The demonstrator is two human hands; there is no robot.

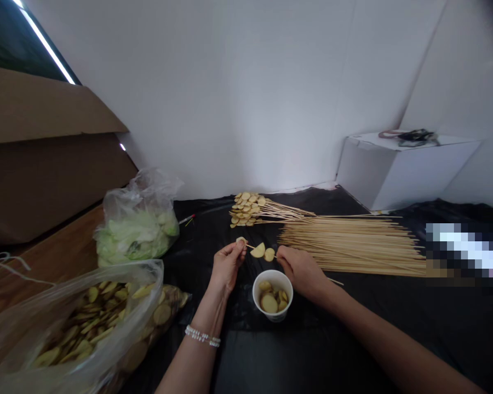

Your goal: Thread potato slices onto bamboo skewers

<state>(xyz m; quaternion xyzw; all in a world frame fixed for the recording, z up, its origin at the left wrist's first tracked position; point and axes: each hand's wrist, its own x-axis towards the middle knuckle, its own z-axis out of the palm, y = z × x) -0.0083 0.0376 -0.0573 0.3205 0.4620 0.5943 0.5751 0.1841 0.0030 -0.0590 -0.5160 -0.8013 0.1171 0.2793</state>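
My right hand (pixel 302 270) is closed around a thin wooden skewer (pixel 250 246) that points left toward my other hand. Two pale potato slices (pixel 258 250) are threaded along it, between my hands. At the skewer's left end, my left hand (pixel 229 264) pinches another potato slice (pixel 241 239). Just below and between both hands stands a white paper cup (pixel 256 295) with several potato slices inside. Behind them lies a pile of skewers loaded with potato slices (pixel 246 208), next to a wide spread of bare skewers (pixel 353 243).
On the left, an open plastic bag (pixel 148 328) holds many potato slices. A tied clear bag of pale green vegetable pieces (pixel 135 235) sits behind it. A white box (pixel 394 169) stands at the back right against the wall. Black sheeting (pixel 246 361) covers the table.
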